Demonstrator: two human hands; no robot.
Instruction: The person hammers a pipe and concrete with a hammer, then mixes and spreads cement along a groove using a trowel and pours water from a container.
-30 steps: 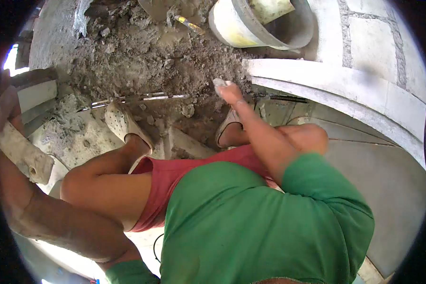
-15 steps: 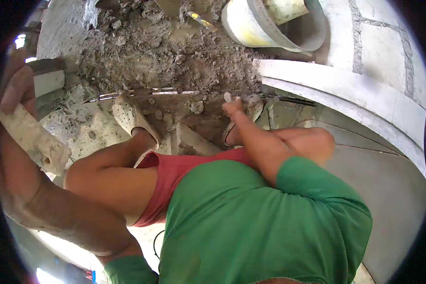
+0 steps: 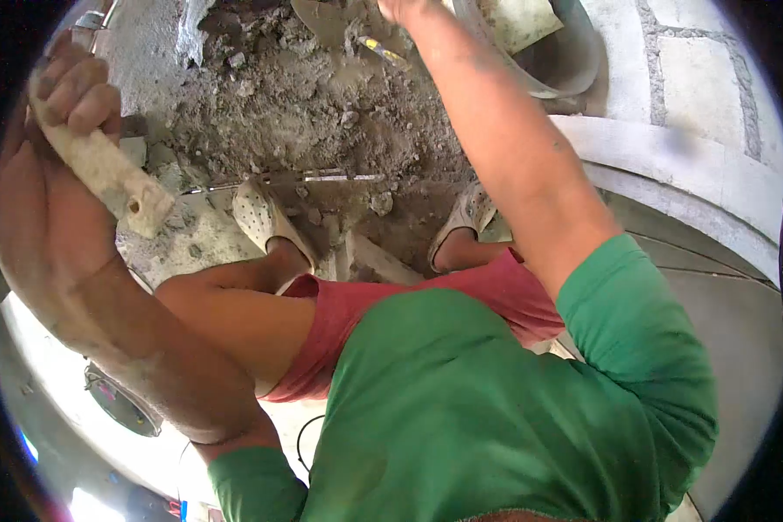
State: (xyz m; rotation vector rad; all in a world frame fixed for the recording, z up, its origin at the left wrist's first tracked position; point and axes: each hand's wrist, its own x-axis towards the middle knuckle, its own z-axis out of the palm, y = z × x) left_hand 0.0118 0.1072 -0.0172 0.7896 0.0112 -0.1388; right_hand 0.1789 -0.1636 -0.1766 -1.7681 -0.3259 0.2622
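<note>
At lower centre, the shirt (image 3: 513,409) is coloured plain green, the shorts (image 3: 331,322) dull red. The cream clogs (image 3: 256,213) are dotted with dark holes. At upper right, the whitish wall (image 3: 696,83) is lined with grey. The bar (image 3: 104,174) at upper left is coloured pale beige.

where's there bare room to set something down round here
Most room: the grey floor between the white ledge and right sleeve. A smaller smooth patch shows between the left hand and the soil. Crowded: the top, where the right hand, bucket and yellow tool appear close together.
</note>
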